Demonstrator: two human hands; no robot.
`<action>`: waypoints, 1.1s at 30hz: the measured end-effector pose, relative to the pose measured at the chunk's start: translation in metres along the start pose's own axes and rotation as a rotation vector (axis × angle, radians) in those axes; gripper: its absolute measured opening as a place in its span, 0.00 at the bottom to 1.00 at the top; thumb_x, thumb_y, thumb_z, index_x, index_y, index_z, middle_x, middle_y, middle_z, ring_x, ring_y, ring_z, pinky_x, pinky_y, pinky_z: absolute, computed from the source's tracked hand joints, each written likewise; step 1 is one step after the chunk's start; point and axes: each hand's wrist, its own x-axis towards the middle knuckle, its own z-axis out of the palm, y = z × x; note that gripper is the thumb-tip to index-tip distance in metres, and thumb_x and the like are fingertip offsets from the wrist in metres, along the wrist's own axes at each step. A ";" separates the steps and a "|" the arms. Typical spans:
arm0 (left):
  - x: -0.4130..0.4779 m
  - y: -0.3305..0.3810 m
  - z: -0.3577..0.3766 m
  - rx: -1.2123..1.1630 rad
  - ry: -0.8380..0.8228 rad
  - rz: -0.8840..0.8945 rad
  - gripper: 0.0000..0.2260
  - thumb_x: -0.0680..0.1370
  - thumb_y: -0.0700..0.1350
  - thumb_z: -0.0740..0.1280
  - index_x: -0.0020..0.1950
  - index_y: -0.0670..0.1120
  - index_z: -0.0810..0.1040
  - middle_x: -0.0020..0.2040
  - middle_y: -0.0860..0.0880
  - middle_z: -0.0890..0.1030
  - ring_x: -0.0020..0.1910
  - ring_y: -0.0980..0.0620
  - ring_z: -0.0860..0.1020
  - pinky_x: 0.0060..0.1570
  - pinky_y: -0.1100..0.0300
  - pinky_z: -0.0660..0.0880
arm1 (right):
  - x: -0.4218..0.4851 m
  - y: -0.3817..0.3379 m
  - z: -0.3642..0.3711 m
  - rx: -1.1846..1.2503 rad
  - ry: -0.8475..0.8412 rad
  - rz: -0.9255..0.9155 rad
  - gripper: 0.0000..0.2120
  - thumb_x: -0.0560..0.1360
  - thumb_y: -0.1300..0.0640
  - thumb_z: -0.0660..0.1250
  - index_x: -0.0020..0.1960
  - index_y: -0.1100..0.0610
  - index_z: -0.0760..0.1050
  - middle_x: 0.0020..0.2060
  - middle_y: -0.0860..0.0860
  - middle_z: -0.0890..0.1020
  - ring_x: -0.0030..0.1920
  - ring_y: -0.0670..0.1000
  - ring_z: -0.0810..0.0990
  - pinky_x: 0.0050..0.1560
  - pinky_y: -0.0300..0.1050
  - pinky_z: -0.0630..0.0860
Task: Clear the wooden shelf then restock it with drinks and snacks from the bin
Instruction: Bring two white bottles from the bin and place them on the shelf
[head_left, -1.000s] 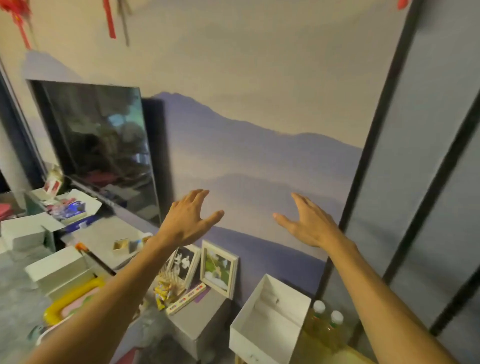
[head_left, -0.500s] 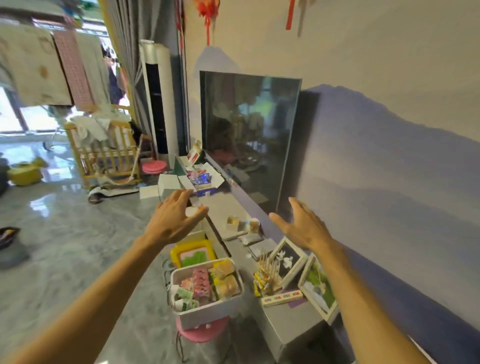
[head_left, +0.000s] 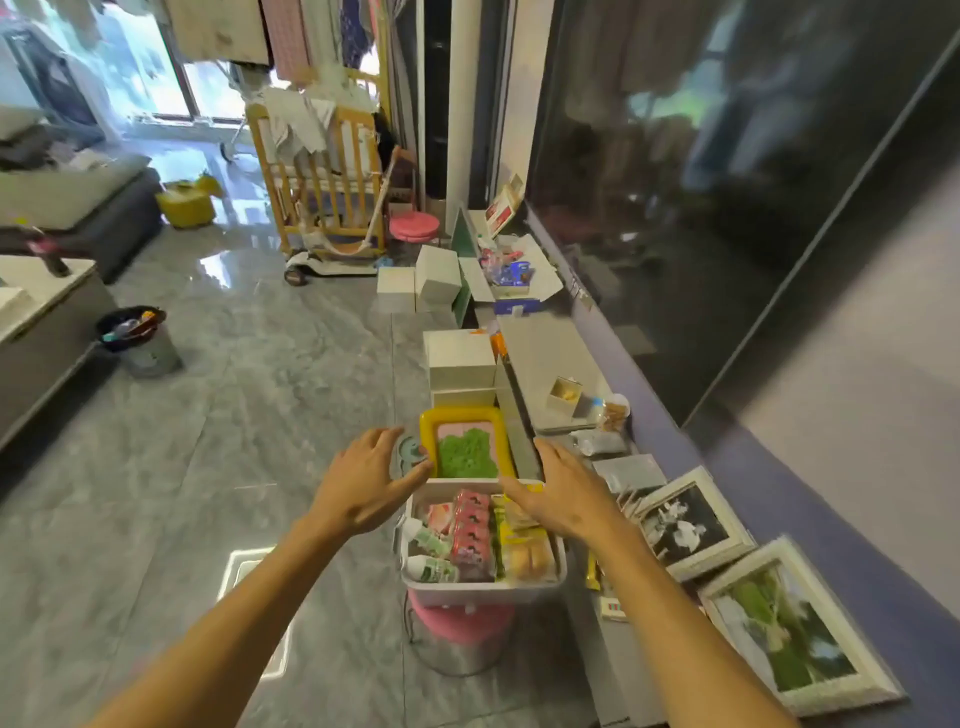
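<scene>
Forearms come in from the lower edge, cut off above the elbow, and meet over a white rectangular plastic bin (head_left: 483, 592). The left hand (head_left: 363, 483) hangs over the bin's far left corner and the right hand (head_left: 563, 493) over its far right corner, palms down. Each grip is apart, fingers spread and straight, clasping nothing. Whether the thumbs touch the rim I cannot tell.

The bin sits on a round pink-topped stool (head_left: 460, 626), which it largely hides. Inside the bin lie small white bottles with green labels (head_left: 431, 566) at the left, a row of glossy red packets (head_left: 471, 535) down the middle and clear-wrapped yellow cakes (head_left: 527, 556) at the right. The right hand covers their far end.

Right of the bin runs a low grey tabletop (head_left: 545, 353). A white-framed black-and-white picture (head_left: 685, 525) and a white-framed green picture (head_left: 795, 629) lie on it, their prints blurred.

Just beyond the bin sits a yellow-rimmed tray holding a green crumpled mass (head_left: 462, 447), and beyond that are stacked white cardboard boxes (head_left: 460, 364).

Left of the bin spreads a polished grey marble-patterned floor (head_left: 234, 389), mirroring window light. Far beyond the bin stands a slatted pale wooden cot (head_left: 322, 171) draped with cloth. To the bin's far right a big dark glossy screen (head_left: 701, 208) reflects the room dimly.
</scene>
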 end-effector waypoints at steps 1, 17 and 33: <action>0.005 -0.009 0.024 -0.019 -0.009 -0.041 0.40 0.78 0.76 0.56 0.81 0.50 0.66 0.77 0.45 0.72 0.72 0.45 0.74 0.70 0.44 0.72 | 0.023 0.006 0.019 -0.012 -0.047 -0.019 0.47 0.76 0.23 0.58 0.85 0.50 0.57 0.84 0.50 0.62 0.80 0.56 0.66 0.75 0.59 0.68; 0.034 -0.184 0.417 -0.537 -0.075 -0.645 0.43 0.67 0.77 0.72 0.75 0.55 0.71 0.72 0.52 0.76 0.69 0.50 0.75 0.67 0.52 0.74 | 0.284 0.057 0.392 -0.217 -0.457 -0.350 0.43 0.72 0.24 0.61 0.76 0.51 0.67 0.75 0.53 0.72 0.75 0.58 0.69 0.77 0.62 0.62; 0.030 -0.171 0.454 -0.780 0.213 -0.464 0.27 0.68 0.60 0.82 0.62 0.57 0.78 0.65 0.59 0.76 0.66 0.53 0.75 0.63 0.56 0.73 | 0.273 0.078 0.430 0.067 -0.356 -0.326 0.25 0.76 0.40 0.74 0.67 0.50 0.71 0.59 0.52 0.81 0.67 0.60 0.72 0.70 0.57 0.67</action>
